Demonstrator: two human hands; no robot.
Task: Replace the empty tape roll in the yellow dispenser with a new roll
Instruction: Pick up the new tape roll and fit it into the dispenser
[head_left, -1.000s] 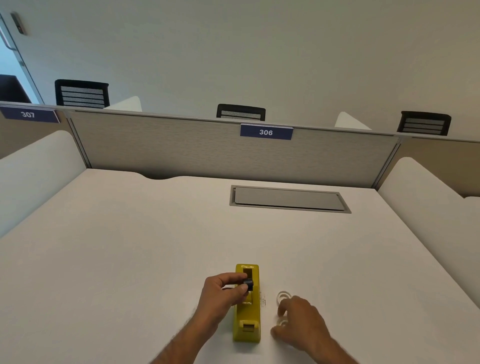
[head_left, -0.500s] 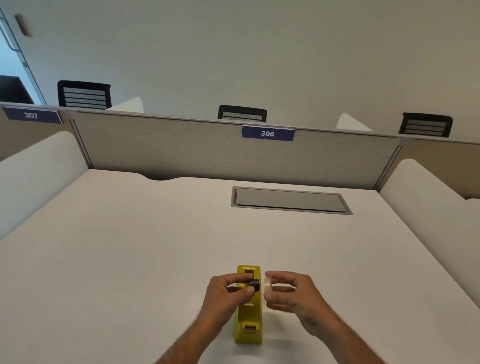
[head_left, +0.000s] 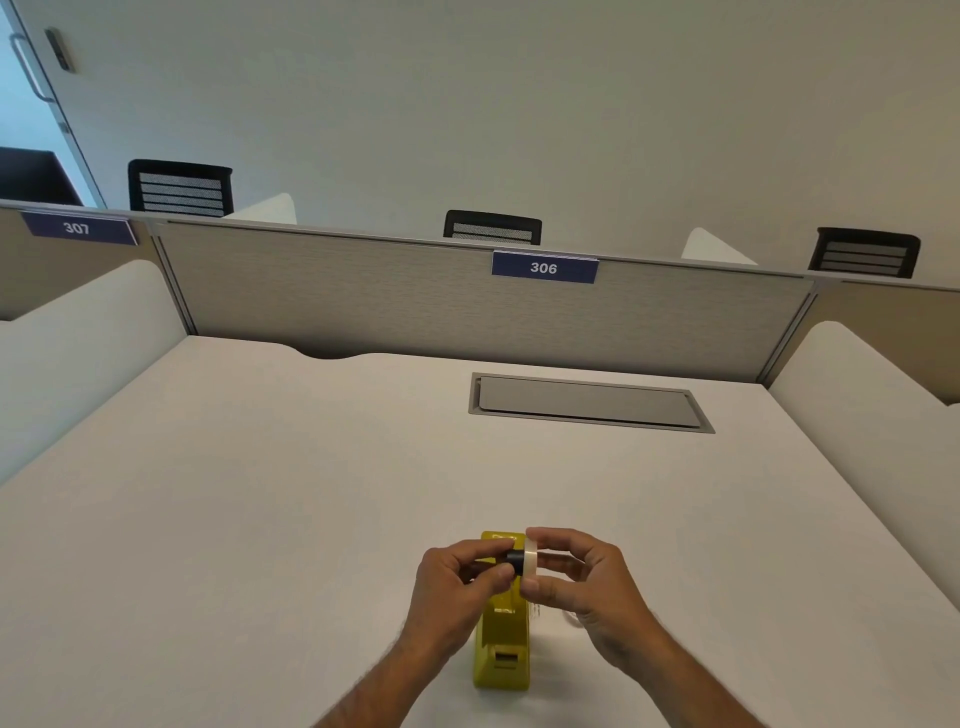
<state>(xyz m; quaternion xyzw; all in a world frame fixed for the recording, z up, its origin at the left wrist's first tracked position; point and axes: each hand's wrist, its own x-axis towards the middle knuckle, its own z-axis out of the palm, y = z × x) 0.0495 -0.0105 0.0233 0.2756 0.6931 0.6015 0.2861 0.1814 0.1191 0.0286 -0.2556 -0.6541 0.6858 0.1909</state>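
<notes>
The new tape roll (head_left: 531, 565), pinched in the right hand (head_left: 582, 587), is being threaded onto the black hub (head_left: 515, 561) gripped by the left hand (head_left: 460, 584) above the yellow dispenser (head_left: 503, 649); seating it fully is judged next.

office | numbered partition (head_left: 483, 306) | mesh chairs (head_left: 179, 188) | white desk (head_left: 260, 493)

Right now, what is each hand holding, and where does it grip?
The left hand pinches the black spindle by its end. The right hand holds the clear tape roll by its rim, above the yellow dispenser.
</notes>
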